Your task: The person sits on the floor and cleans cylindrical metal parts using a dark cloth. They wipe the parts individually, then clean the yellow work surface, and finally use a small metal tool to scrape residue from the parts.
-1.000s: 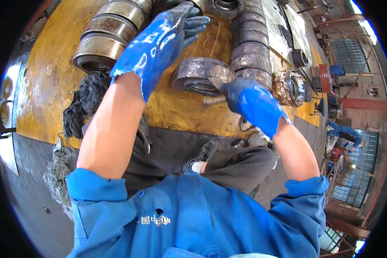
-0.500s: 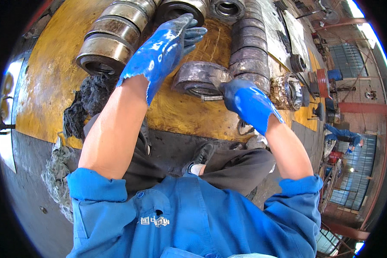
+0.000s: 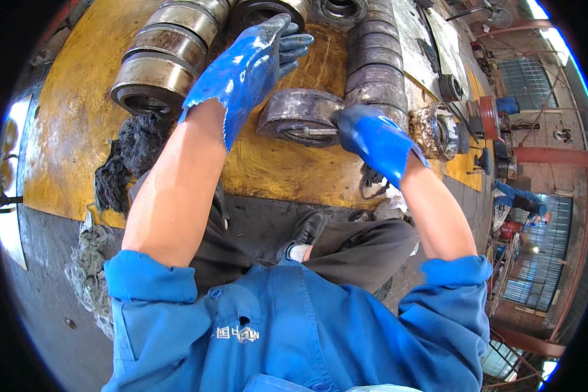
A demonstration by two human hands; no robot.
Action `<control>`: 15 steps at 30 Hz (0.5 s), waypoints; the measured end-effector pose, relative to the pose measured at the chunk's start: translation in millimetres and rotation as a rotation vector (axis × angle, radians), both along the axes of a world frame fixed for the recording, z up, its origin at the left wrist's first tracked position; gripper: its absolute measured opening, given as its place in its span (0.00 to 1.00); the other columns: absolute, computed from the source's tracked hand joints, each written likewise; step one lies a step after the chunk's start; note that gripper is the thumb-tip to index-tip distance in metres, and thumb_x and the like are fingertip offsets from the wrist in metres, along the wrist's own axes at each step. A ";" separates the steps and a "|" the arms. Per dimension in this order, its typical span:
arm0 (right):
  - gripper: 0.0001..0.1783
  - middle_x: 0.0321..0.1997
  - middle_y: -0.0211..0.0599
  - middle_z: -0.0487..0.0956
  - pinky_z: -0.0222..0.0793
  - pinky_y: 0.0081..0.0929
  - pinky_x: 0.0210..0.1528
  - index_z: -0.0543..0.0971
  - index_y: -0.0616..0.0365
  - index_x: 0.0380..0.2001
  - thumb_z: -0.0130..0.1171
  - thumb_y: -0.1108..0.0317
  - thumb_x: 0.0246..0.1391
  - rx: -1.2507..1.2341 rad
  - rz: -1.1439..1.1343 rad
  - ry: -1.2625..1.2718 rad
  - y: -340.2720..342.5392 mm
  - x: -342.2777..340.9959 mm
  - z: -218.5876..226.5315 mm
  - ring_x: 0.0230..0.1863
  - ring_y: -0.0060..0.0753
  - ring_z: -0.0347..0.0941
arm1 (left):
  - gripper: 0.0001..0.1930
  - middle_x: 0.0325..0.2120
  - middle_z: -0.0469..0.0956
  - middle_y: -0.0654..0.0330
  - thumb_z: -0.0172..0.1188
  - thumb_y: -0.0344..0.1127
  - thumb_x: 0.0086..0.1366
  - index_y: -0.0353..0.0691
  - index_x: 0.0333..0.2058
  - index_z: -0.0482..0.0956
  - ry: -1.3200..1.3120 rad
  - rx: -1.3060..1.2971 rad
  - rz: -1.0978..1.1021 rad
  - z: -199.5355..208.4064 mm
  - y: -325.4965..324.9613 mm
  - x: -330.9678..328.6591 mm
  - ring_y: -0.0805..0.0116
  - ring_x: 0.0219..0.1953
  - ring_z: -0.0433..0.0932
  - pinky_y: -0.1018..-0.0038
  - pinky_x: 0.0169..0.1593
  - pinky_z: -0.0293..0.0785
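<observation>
Though blotched, shiny metal ring [image 3: 300, 108]

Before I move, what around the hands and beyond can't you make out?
All in the head view:
Right hand: fingertips hidden by its own glove, so its grip on the light metal bar is unclear.
Dark metal ring beyond the left hand: partly covered by that glove, cut off by the top edge.
Left row of rings: far end cut off by the top edge.
Distant co-worker: too small to read hand actions.
</observation>
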State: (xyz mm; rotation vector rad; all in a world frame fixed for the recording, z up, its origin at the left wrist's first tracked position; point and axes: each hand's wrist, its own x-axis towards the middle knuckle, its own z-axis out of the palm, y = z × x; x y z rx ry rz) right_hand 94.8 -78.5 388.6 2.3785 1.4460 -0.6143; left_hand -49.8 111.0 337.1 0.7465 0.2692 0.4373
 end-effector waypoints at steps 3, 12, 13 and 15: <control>0.14 0.46 0.59 0.84 0.76 0.45 0.54 0.85 0.60 0.46 0.56 0.68 0.62 -0.023 0.160 -0.033 12.9 2.3 -2.2 0.52 0.59 0.81 | 0.26 0.73 0.63 0.53 0.37 0.46 0.84 0.42 0.73 0.59 -0.121 0.093 0.001 -24.3 27.9 -2.2 0.62 0.74 0.61 0.65 0.78 0.52; 0.13 0.47 0.59 0.84 0.77 0.47 0.52 0.84 0.61 0.44 0.56 0.68 0.63 0.113 0.126 -0.035 2.1 17.8 -21.2 0.50 0.61 0.81 | 0.28 0.70 0.67 0.50 0.39 0.48 0.83 0.36 0.71 0.61 -0.089 0.182 0.015 -20.6 19.1 4.0 0.61 0.72 0.66 0.68 0.76 0.58; 0.12 0.47 0.58 0.84 0.77 0.47 0.52 0.84 0.61 0.44 0.56 0.68 0.63 0.193 0.132 -0.018 -1.1 20.4 -20.6 0.50 0.61 0.81 | 0.28 0.69 0.69 0.49 0.40 0.48 0.83 0.35 0.71 0.63 -0.048 0.283 0.062 -12.1 18.6 2.6 0.60 0.70 0.69 0.68 0.75 0.61; 0.12 0.46 0.58 0.84 0.78 0.48 0.52 0.85 0.60 0.43 0.56 0.69 0.61 0.135 0.123 -0.019 -5.1 24.5 -20.6 0.50 0.61 0.82 | 0.28 0.69 0.69 0.49 0.41 0.49 0.83 0.35 0.71 0.62 -0.064 0.046 -0.011 -21.9 16.1 6.0 0.61 0.70 0.69 0.68 0.74 0.63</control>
